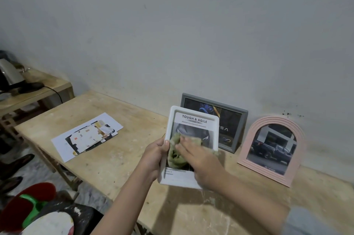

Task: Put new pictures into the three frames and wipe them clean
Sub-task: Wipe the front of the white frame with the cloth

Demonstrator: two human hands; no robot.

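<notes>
A white rectangular frame (195, 114) with a "Tough & Agile" car picture is held above the table. My left hand (155, 156) grips its left edge, thumb on the front. My right hand (199, 156) lies flat on a green cloth (175, 153), pressing it against the frame's glass. Behind it a grey frame (237, 120) with a dark picture leans on the wall. At the right, a pink arched frame (277, 121) showing a dark pickup truck stands on the table.
The wooden table (122, 158) runs along a white wall. A pile of loose pictures and paper (88, 137) lies at its left. A second table with a kettle (11, 76) stands further left. Red and green plastic items (30, 204) sit on the floor.
</notes>
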